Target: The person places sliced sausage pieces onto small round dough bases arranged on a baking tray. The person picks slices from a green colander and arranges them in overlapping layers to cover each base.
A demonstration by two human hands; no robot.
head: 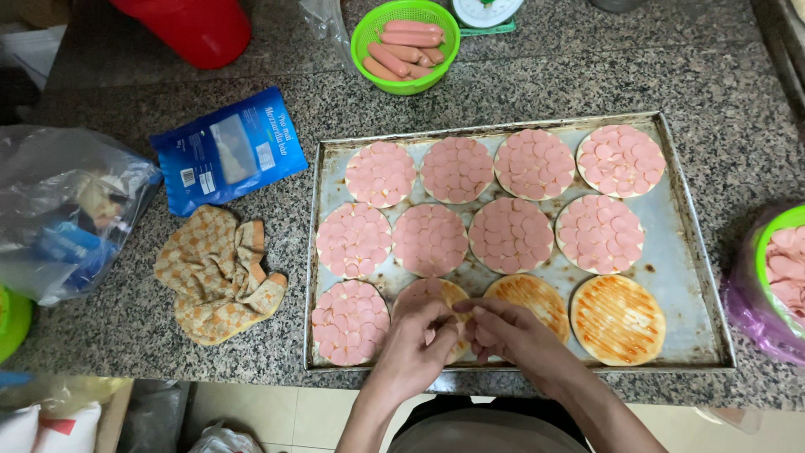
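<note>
Cloth lay crumpled left of the tray on the surface. Left hand had its fingers curled down over the half-covered base in the bottom row, pinching what looked like a slice; I couldn't tell for sure. Right hand was pinched too, holding pink slices. I'd say overlap each one slightly from the rim inward, like the finished rounds. Two bare bases sat further right.
</note>
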